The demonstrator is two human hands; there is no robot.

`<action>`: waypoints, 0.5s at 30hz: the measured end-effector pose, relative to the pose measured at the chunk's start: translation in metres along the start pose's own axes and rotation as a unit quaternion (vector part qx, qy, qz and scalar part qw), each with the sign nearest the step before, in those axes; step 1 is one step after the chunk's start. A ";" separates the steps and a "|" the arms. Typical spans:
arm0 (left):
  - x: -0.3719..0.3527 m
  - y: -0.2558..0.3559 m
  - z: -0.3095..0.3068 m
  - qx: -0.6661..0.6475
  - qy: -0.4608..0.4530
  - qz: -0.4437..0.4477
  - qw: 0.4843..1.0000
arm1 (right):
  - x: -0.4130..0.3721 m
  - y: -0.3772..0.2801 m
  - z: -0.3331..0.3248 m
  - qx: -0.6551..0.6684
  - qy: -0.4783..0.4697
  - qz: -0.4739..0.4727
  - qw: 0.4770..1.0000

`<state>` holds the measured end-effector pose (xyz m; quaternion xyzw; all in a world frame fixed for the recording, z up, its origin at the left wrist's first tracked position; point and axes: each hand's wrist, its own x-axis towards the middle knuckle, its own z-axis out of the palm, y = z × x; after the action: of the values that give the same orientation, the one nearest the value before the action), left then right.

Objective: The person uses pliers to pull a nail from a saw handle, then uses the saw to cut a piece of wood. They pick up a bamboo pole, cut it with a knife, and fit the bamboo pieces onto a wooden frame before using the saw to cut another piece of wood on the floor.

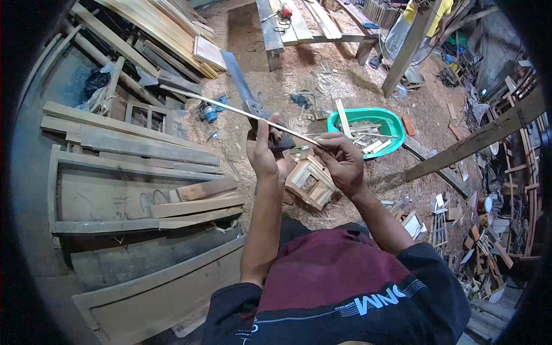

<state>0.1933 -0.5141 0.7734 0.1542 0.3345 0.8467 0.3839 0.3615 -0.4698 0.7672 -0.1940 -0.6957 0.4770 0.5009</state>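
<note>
Wood strip, thin, pale and long, lies slantwise across both hands. The right hand pinches its near end, the grip clamped on it. The left hand is closed on the handle of a flat grey blade; the handle is mostly hidden. A small wooden frame sits below the hands, partly covered.

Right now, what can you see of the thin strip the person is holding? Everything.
The thin strip is a long, very slim, pale sliver, wood or bamboo by its look, slightly bowed. It slants from the right hand, whose fingers pinch its near end, up and left above the sawdust floor; its far end hangs free. It crosses the blade of the machete, which the left hand grips by the handle. Whether blade and strip touch I cannot tell.
</note>
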 end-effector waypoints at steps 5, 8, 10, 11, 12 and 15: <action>0.020 0.069 -0.024 -0.010 0.059 -0.012 0.998 | 0.030 -0.029 0.058 -0.093 -0.010 -0.137 0.986; 0.028 0.097 -0.046 -0.018 0.034 -0.042 0.998 | 0.031 -0.030 0.088 -0.017 -0.013 -0.071 0.997; 0.032 0.111 -0.048 -0.030 0.054 -0.024 0.998 | 0.028 -0.035 0.109 0.092 0.019 -0.001 0.996; 0.033 0.117 -0.051 -0.036 0.065 -0.013 0.997 | 0.027 -0.036 0.119 0.148 0.033 0.034 0.988; 0.035 0.124 -0.053 -0.039 0.063 -0.007 0.997 | 0.029 -0.034 0.124 0.132 0.027 0.034 0.990; 0.039 0.137 -0.060 -0.042 0.067 0.013 0.997 | 0.035 -0.033 0.137 0.080 0.012 0.040 0.996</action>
<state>0.0616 -0.5770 0.8235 0.0851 0.3219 0.8734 0.3555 0.2331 -0.5235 0.8075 -0.1872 -0.6407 0.5484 0.5037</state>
